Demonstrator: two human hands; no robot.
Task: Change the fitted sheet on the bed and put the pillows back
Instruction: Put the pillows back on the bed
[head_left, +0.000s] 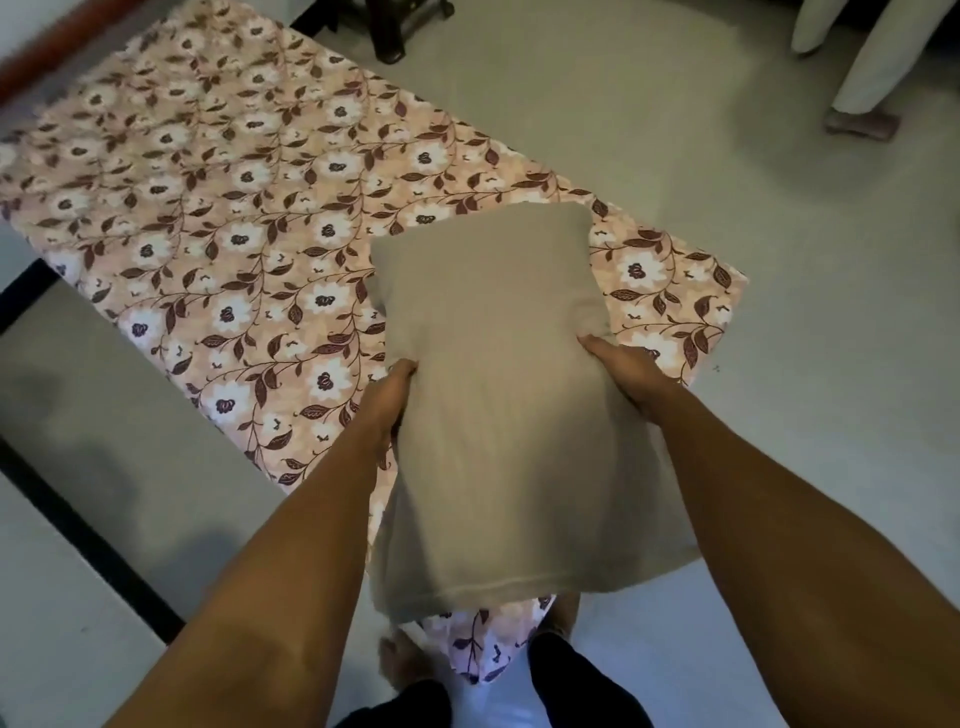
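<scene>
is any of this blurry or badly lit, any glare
Head view: the floral sheet is smeared at its far top-left end; the pillow and the left hand and right hand gripping it look fairly sharp; light is dim and even, no glare, soft shadows on the floor at left.

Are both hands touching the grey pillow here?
Touching. The head view shows the left hand and right hand gripping opposite sides of the pillow, with fabric bunching under each grip.
</scene>
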